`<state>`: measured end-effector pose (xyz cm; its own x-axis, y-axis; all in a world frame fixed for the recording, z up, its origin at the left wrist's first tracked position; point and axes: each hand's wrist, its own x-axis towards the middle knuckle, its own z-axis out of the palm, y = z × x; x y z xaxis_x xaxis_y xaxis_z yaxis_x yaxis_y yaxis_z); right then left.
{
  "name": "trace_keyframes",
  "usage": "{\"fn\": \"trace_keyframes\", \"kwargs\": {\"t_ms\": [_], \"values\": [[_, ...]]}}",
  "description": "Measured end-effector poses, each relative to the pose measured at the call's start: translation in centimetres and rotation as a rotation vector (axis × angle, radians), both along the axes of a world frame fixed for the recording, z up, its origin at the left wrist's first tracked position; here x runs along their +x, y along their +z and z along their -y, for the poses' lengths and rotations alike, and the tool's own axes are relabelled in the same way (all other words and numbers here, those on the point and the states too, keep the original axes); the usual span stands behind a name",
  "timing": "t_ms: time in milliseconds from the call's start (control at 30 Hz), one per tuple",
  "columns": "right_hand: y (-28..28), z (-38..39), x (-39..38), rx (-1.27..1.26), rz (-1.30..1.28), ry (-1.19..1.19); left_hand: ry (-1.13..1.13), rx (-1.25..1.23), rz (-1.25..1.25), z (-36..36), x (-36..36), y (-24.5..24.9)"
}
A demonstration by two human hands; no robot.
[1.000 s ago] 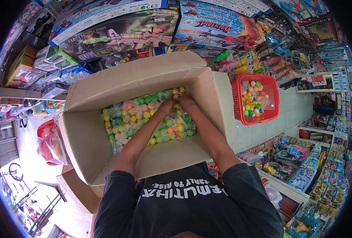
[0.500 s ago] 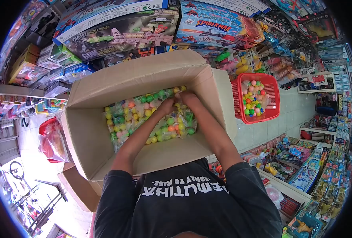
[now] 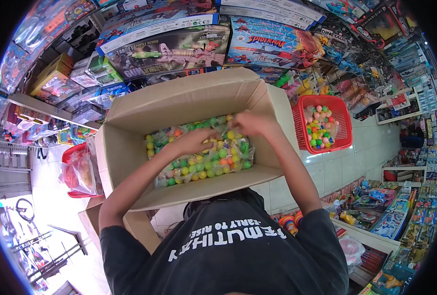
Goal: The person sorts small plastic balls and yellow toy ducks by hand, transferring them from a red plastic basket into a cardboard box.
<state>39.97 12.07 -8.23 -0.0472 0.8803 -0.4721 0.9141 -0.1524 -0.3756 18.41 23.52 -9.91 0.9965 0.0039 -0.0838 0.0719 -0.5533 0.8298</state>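
A large open cardboard box (image 3: 125, 162) holds a layer of clear plastic packs of small colourful balls (image 3: 203, 167). My left hand (image 3: 197, 140) is over the middle of the packs, its fingers apart and nothing visibly held. Near the far right inner corner of the box is my right hand (image 3: 250, 123), slightly blurred, with its fingers curled together over the edge of the packs. Whatever those fingers hold is too small or hidden to make out.
Right of the box, a red basket (image 3: 347, 132) holds more colourful balls. Boxed toys (image 3: 272, 43) are stacked behind. A red container with plastic wrap (image 3: 80, 172) stands left, and another cardboard box (image 3: 142, 228) lies below. Toy shelves (image 3: 376, 236) line the right.
My hands have moved apart: the left towards me and to the left of the packs, the right up and outward at the far right corner. The view has shifted slightly.
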Motion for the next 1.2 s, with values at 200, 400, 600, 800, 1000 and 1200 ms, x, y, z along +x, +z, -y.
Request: {"fn": "trace_keyframes", "kwargs": {"t_ms": [200,400,600,800,1000,1200], "values": [[10.6,12.9,-5.8,0.182,-0.681,-0.104,0.004,-0.180,-0.091,5.8,-7.7,10.2],[5.0,22.5,-7.8,-0.126,-1.023,-0.491,0.180,-0.807,-0.074,12.5,-12.6,7.2],[-13.8,29.0,-5.6,-0.563,-0.903,-0.784,0.162,-0.729,-0.175,17.1,-13.0,6.4],[-27.8,32.9,-4.3,-0.454,-0.803,-1.087,0.255,-0.547,-0.252,22.1,-10.6,-4.2],[-28.7,35.4,-2.6,-0.440,-0.680,-0.846,0.527,-0.348,-0.309,26.9,-6.7,-21.1],[-29.8,42.6,-0.5,-0.286,-0.807,-1.061,0.690,-0.206,-0.333,32.7,-2.8,-30.1]]}}
